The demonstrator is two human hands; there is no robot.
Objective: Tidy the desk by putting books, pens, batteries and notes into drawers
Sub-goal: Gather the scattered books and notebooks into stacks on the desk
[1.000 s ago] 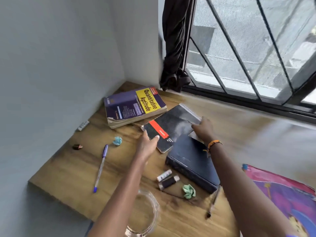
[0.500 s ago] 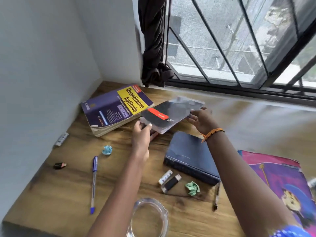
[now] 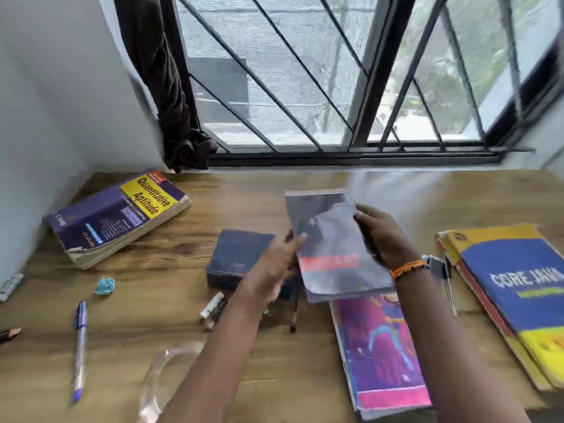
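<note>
Both hands hold a black notebook with a red label lifted above the wooden desk. My left hand grips its left edge and my right hand grips its right edge. The notebook is blurred and hangs over the top of a pink book. A dark blue book lies just left of it. A thick "Quantitative Aptitude" book sits at the far left and a "Core Java" stack at the right. A blue pen and two batteries lie in front.
A crumpled blue note, a battery by the left wall, a black pen, a binder clip and a clear glass bowl are on the desk. A dark curtain hangs by the barred window.
The notebook was picked up off the desk with both hands and carried right, turning lengthwise. The view swung right, showing the pink book and the Core Java stack.
</note>
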